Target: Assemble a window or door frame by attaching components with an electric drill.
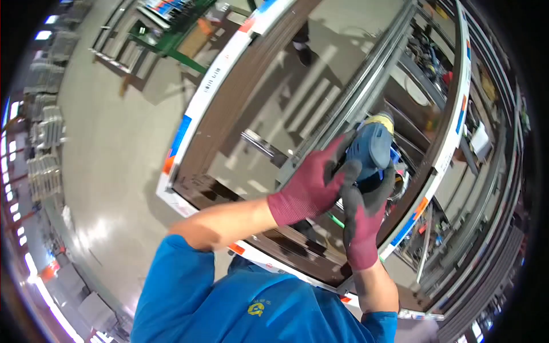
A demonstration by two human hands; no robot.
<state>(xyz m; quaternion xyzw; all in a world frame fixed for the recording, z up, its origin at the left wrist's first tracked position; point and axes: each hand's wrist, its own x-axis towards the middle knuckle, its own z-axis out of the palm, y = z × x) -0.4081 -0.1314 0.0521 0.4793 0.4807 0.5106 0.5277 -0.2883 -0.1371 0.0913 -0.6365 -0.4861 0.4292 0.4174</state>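
A blue power drill (370, 150) with a yellow band round its front end is held between my two gloved hands, its front end pointing away from me. My left hand (314, 183), in a maroon glove with grey fingers, is closed against the drill's left side. From below, my right hand (369, 211), in a matching glove, is wrapped round the drill's lower part, so the handle is mostly hidden. Both hands are over a large rectangular frame (197, 140) of brown profile with white, blue and orange film on its outer edge.
Grey metal rails (366, 83) run across the frame's opening. A short shiny metal bar (257, 141) juts into it at left. Loose tools and hardware (426, 57) lie at far right. A green workbench (180, 48) is at far left, and a person's shoe (303, 54) shows beyond the frame.
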